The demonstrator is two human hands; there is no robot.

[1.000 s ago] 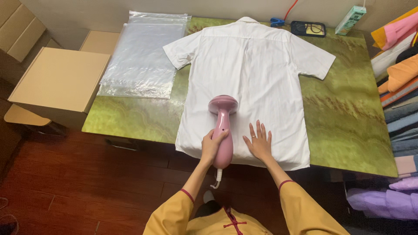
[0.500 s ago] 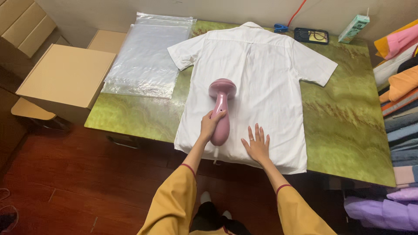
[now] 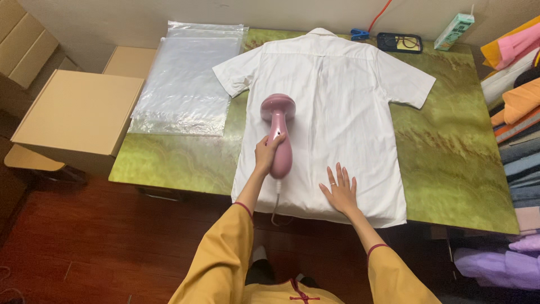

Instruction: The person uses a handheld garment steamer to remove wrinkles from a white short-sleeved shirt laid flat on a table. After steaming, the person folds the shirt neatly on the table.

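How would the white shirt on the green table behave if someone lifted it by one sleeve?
The white shirt would probably hang floppy, because it lies flat as thin cloth. It seems light for its size. It may slide easily, since the green table looks polished; perhaps that is why the right hand presses its hem while the left hand holds the pink steamer.

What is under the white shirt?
The white shirt lies flat on a green table, which shows all around it. The tabletop beneath the cloth is covered, so anything there can't be seen. On top, the left hand holds a pink steamer; the right hand presses flat.
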